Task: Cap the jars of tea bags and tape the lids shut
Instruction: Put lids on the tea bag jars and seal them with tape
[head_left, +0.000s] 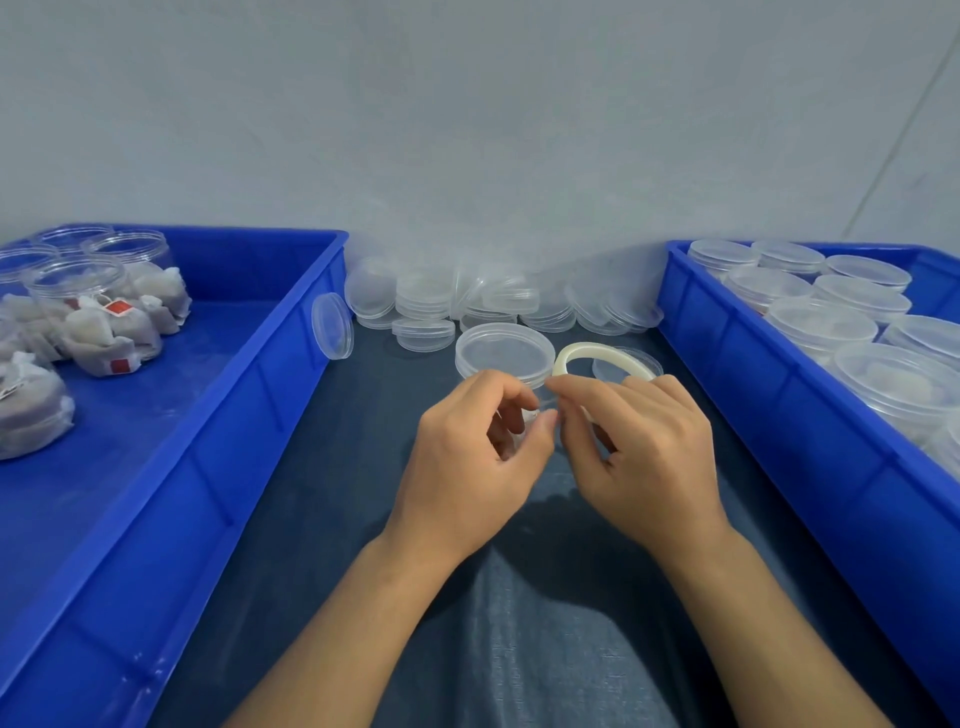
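Centrally, on the dark cloth surface (322, 519), a capped clear jar (504, 353) stands half hidden behind both hands; the left hand (467, 467) curls its fingers at the jar's near wall, seemingly pinching a tape end, while the right hand (644, 452) grips a thin pale tape roll (571, 356) just right of the jar; behind the jar lie loose translucent round lids (498, 301); left of it a blue crate (156, 467) holds open jars and gauzy tea bags (109, 332); right of it another blue bin (779, 395) holds capped jars
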